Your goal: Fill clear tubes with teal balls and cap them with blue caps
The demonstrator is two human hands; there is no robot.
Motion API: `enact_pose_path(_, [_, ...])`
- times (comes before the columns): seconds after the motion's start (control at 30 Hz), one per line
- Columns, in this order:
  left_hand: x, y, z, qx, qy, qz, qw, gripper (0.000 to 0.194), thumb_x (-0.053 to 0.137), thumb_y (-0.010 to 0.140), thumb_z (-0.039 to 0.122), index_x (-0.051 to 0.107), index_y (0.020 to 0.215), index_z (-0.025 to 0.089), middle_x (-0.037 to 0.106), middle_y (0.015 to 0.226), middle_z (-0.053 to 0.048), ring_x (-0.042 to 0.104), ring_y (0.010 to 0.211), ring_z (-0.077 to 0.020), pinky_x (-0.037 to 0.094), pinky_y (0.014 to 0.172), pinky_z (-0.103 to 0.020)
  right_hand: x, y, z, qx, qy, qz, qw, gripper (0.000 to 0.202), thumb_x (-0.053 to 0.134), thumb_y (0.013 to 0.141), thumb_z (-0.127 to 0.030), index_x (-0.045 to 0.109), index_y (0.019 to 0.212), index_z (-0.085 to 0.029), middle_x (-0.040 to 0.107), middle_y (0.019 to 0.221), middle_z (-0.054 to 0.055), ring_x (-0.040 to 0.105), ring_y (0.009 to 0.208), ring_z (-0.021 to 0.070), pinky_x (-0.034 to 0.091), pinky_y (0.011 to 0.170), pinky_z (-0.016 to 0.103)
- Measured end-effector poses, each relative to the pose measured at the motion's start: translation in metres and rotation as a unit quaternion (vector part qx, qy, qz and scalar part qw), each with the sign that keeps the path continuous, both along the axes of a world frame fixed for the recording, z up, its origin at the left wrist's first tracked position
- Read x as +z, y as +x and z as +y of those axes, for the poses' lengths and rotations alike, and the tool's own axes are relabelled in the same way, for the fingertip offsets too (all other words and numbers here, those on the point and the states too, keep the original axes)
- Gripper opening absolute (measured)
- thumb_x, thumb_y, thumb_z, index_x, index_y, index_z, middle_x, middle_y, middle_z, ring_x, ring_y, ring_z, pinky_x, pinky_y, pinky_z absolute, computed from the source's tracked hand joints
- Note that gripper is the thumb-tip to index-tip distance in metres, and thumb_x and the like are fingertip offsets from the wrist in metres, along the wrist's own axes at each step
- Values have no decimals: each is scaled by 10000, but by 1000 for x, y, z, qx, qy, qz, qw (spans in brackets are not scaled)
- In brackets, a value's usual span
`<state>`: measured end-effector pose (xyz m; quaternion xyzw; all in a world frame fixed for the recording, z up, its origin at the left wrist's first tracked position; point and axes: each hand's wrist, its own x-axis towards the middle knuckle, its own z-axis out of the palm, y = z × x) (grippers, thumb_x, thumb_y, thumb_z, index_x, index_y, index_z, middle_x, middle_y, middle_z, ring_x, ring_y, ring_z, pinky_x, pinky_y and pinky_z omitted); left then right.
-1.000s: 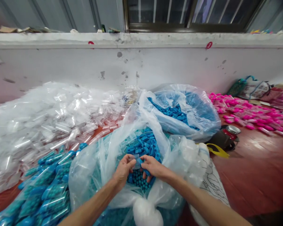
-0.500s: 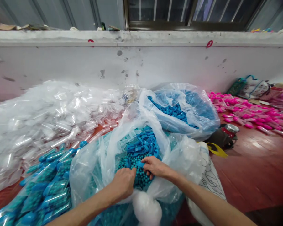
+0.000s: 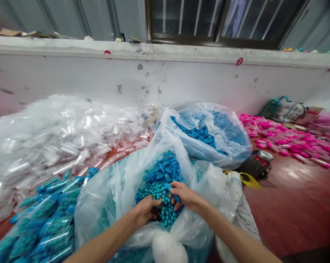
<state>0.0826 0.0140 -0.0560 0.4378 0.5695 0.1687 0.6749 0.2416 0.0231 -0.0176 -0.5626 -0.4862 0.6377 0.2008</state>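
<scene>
From my end of the head camera I have both bare hands over the open clear plastic bag [image 3: 99, 204] in the middle of my view; the right hand [image 3: 182, 194] has its thumb and index finger pinched together on a blue plastic piece [image 3: 168, 187], with more blue showing beneath the curled fingers; the left hand [image 3: 146, 209] is lower and to the left, knuckles up, its thumb reaching over the teal beads [image 3: 167, 215], and since its fingertips are partly hidden I cannot tell whether they are closed on anything. The beads fill the near part of the bag's opening, between and around the hands; just beyond them lies a heap of loose blue pieces [image 3: 165, 170] in the same bag. Behind it, close to the white wall [image 3: 99, 78], I see a second plastic bag [image 3: 230, 146] with more blue pieces [image 3: 199, 134] inside; on my left a large pile of clear tubes [image 3: 52, 135] spreads over the red floor [image 3: 296, 204], and nearer to me lie filled blue packs [image 3: 48, 219] with teal beads showing through. Off to the right are a dark bag [image 3: 251, 166] with a silver-lidded jar [image 3: 263, 157] beside it, a yellow strap [image 3: 249, 181] and, farther back, a spread of pink packs [image 3: 288, 140].
</scene>
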Motion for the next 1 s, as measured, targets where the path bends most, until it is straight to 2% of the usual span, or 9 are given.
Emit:
enact_pose_path(0.13, [9, -8, -2, 82, -13, -127, 988, 434, 676, 498, 493, 445, 696, 184, 486, 573, 51, 437, 495, -74, 307, 462, -196, -2, 2, 3, -44, 43, 69, 996, 214, 443, 731, -193, 427, 944, -184, 507, 659, -45, 496, 506, 99, 382, 396, 190])
enact_pose_path(0.23, [18, -11, -3, 99, -43, -217, 970, 451, 730, 480, 425, 433, 722, 187, 526, 581, 43, 501, 549, -103, 350, 530, -219, 2, 3, 3, -29, 184, -48, 981, 286, 459, 734, -163, 446, 1019, -182, 541, 746, -18, 536, 632, 121, 439, 549, 231])
enact_pose_path(0.37, [25, -12, -4, 81, 0, -229, 970, 400, 697, 531, 379, 416, 739, 184, 600, 695, 0, 531, 631, -107, 344, 577, -209, 11, 3, -1, 31, 333, -211, 919, 197, 434, 776, -145, 519, 952, -165, 594, 852, 48, 555, 833, 173, 411, 775, 284])
enact_pose_path(0.5, [15, -13, -2, 40, 98, -92, 990, 263, 568, 619, 355, 408, 756, 198, 567, 663, 29, 493, 589, -111, 299, 524, -209, 7, 2, -5, 95, 329, -287, 895, 297, 386, 818, -153, 465, 1104, -133, 619, 888, 85, 580, 827, 195, 422, 743, 286])
enact_pose_path(0.63, [7, -16, -2, 10, 182, 87, 979, 167, 543, 573, 147, 446, 700, 194, 422, 526, 75, 386, 516, -103, 237, 511, -223, -2, 3, -3, 119, 348, -312, 876, 419, 348, 836, -132, 388, 1253, -129, 552, 1155, 140, 505, 1074, 216, 380, 891, 331])
enact_pose_path(0.7, [10, -16, -3, 2, 235, 148, 961, 235, 543, 564, 106, 462, 765, 198, 416, 532, 79, 398, 535, -111, 237, 527, -227, -3, 2, -3, 113, 348, -281, 887, 395, 354, 835, -138, 434, 1221, -151, 544, 1168, 123, 490, 1093, 211, 375, 916, 335])
enact_pose_path(0.8, [21, -13, -5, 20, 270, 150, 951, 297, 552, 567, 101, 424, 813, 208, 403, 531, 92, 416, 525, -110, 260, 527, -222, -2, -3, -6, 96, 273, -162, 944, 362, 374, 827, -173, 448, 1179, -203, 603, 899, 45, 589, 809, 168, 489, 709, 288])
enact_pose_path(0.9, [31, -5, -5, 118, 189, 38, 974, 275, 579, 585, 159, 409, 795, 207, 388, 505, 103, 425, 476, -103, 299, 497, -216, -3, -13, -10, 56, 191, -42, 979, 283, 371, 826, -219, 427, 1103, -212, 493, 638, -39, 516, 515, 117, 463, 442, 220])
enact_pose_path(1.0, [35, 6, -5, 259, 80, -104, 957, 334, 641, 588, 278, 457, 847, 178, 527, 613, 45, 528, 564, -128, 383, 537, -234, -10, -25, -14, -9, 181, 35, 983, 194, 389, 816, -246, 413, 1005, -212, 480, 672, -43, 514, 520, 105, 466, 422, 210])
